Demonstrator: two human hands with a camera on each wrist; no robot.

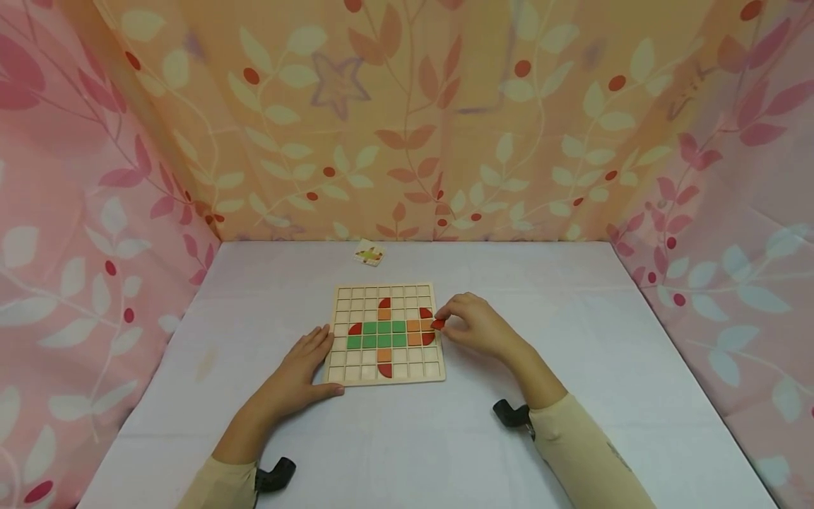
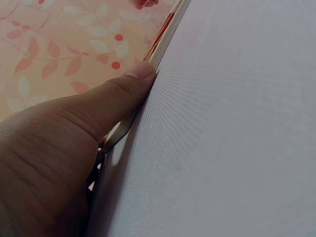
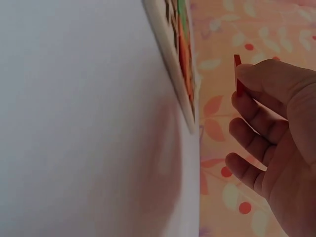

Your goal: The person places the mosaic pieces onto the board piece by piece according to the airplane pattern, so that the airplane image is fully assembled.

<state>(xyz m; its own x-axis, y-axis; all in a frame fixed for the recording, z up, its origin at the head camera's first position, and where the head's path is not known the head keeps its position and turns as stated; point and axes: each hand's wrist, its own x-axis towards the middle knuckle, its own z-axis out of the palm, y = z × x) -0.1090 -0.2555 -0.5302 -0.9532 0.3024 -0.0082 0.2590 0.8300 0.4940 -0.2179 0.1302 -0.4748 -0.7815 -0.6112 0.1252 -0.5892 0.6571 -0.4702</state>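
Note:
A wooden grid board (image 1: 420, 370) lies flat on the white table, with green, orange and red pieces set in some of its squares. My left hand (image 1: 294, 375) rests against the board's left side, fingers stretched along that edge. Its thumb (image 2: 123, 91) lies straight along the front edge near the corner. Just over the board's right edge, my right hand (image 1: 480, 326) pinches a small red piece (image 3: 238, 74) between thumb and index finger. In the right wrist view the piece is edge-on, apart from the board, while the other fingers curl loosely below.
Behind the board lies a small patterned card (image 1: 369, 253). Floral cloth (image 1: 407, 127) hangs at the back and both sides of the table (image 1: 572, 311). A black wrist device (image 1: 511, 413) sits at each sleeve.

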